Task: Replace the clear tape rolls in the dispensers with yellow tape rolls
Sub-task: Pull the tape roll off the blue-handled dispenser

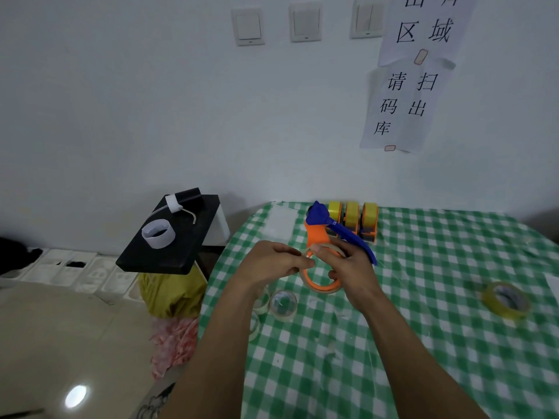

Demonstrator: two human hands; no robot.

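I hold an orange and blue tape dispenser above the checked table. A clear tape roll sits in its orange ring. My right hand grips the ring and roll from the right. My left hand pinches the roll's left edge. Three dispensers with yellow rolls stand at the table's far edge. A loose yellow tape roll lies on the right. Clear rolls lie under my left wrist.
A black board with a white paper ring and a white-tipped tool juts over the floor left of the table. Yellow and pink bags lie beneath it. The wall with switches and paper signs stands close behind the table.
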